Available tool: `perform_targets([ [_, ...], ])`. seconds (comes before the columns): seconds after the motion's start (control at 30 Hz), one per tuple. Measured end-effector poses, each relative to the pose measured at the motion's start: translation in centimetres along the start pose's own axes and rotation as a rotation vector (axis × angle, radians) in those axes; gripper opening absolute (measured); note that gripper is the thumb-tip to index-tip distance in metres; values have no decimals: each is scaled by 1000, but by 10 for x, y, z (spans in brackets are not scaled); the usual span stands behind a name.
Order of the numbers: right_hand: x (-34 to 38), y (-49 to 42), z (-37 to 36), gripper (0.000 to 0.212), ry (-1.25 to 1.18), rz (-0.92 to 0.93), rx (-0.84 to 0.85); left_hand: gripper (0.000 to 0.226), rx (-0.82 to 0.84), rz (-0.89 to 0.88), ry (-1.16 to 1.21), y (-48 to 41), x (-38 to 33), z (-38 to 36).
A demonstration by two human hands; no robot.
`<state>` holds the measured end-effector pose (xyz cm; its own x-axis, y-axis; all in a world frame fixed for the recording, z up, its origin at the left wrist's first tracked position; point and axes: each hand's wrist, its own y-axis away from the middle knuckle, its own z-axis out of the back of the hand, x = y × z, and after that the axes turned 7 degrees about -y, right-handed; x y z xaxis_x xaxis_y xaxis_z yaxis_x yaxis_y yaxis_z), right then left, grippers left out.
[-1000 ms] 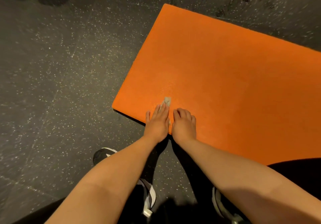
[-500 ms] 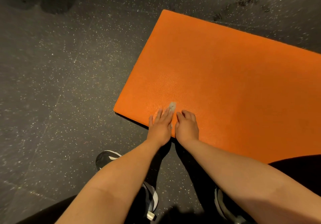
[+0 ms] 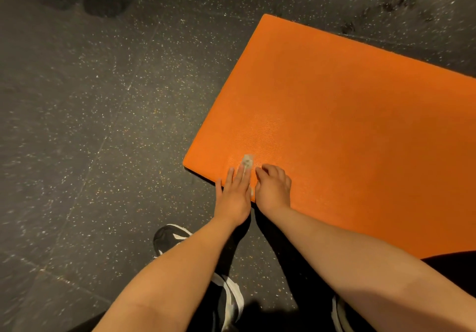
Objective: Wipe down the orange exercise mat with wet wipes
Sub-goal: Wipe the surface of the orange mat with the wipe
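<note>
Two hands sit at the near corner of the mat [image 3: 334, 125]: your left hand [image 3: 233, 197] presses the wipe [image 3: 247, 161] with straight fingers; your right hand [image 3: 273, 190] is curled, its hold unclear. Press evenly, stroking outward from that corner in overlapping passes.

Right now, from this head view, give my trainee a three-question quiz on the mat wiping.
1. True or false: the wet wipe sticks out beyond the fingertips of the left hand.
2. Where on the orange mat do both hands rest? A) at the near edge, by its near left corner; B) at the far edge; C) in the middle.
3. Which hand has its fingers curled?

Key: 1 true. 2 A. 3 the right hand; the left lies flat with straight fingers.
</note>
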<state>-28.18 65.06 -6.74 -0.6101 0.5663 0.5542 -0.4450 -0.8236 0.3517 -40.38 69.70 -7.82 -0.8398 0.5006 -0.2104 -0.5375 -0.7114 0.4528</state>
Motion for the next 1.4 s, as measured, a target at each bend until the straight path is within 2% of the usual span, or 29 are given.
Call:
perform_targets([
  [0.1, -3, 1, -3, 49, 53, 18, 28, 60, -29, 220, 60, -9, 16, 7],
  [0.17, -4, 3, -3, 50, 66, 33, 27, 61, -33, 303, 103, -13, 16, 10],
  [0.23, -3, 4, -2, 50, 46, 32, 11, 63, -14, 293, 138, -12, 2, 10],
  [0.37, 2, 2, 0, 49, -151, 66, 75, 58, 21, 123, 224, 0, -28, 1],
  [0.53, -5, -1, 8, 50, -392, 52, 46, 52, -42, 132, 338, 1, -25, 17],
  [0.67, 3, 2, 9, 49, -191, 128, 140, 44, -136, 229, 431, 9, -27, 29],
  [0.73, 4, 2, 9, 48, -92, 169, 206, 42, -132, 290, 473, 15, -27, 29],
  [0.9, 3, 0, 17, 46, 128, 194, 256, 46, -90, 239, 462, 20, -33, 26],
  [1.03, -12, 8, 22, 45, 44, 88, 103, 55, 17, 261, 583, 18, -55, 33],
  [1.17, -20, 12, 30, 51, -66, 36, -15, 57, 46, 208, 506, 9, -66, 39],
  [1.27, -19, 13, 32, 55, -92, 59, 8, 55, 34, 261, 476, 7, -65, 37],
  [1.4, -17, 14, 30, 53, -94, 120, 180, 50, -40, 296, 473, 12, -63, 35],
])
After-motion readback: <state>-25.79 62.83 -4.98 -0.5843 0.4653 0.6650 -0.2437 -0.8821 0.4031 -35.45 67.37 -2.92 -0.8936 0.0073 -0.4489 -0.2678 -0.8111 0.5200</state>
